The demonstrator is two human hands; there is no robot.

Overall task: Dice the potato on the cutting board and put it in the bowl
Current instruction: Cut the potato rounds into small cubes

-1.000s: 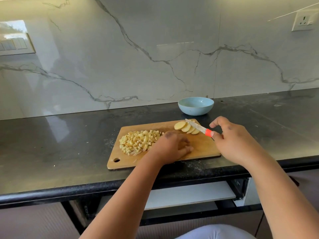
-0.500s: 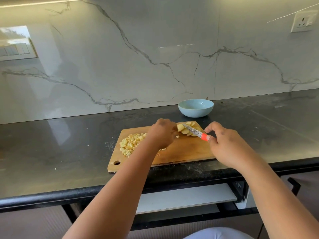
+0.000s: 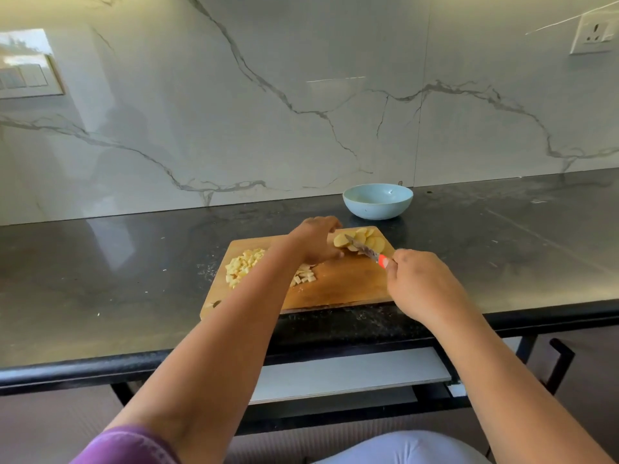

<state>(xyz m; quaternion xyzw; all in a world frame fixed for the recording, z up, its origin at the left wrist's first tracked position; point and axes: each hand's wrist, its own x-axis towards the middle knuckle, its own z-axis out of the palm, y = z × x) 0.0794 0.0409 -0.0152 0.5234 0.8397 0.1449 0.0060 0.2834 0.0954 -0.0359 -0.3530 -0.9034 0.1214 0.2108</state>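
Several round potato slices [image 3: 368,241] lie on a wooden cutting board [image 3: 341,286]; right hand [image 3: 423,286] grips the knife [image 3: 366,251], left hand [image 3: 313,239] curls at the slices, its grasp unclear.

I see open black counter [image 3: 100,262] to the left of the cutting board [image 3: 338,286] and more to its right, with nothing standing on either stretch. Behind the board, the blue bowl [image 3: 377,200] sits near the marble wall [image 3: 301,95], leaving a narrow dark strip between bowl and board. On the board, diced potato [image 3: 243,264] fills the left part, slices [image 3: 366,241] crowd the far right corner, and the near right wood lies bare.
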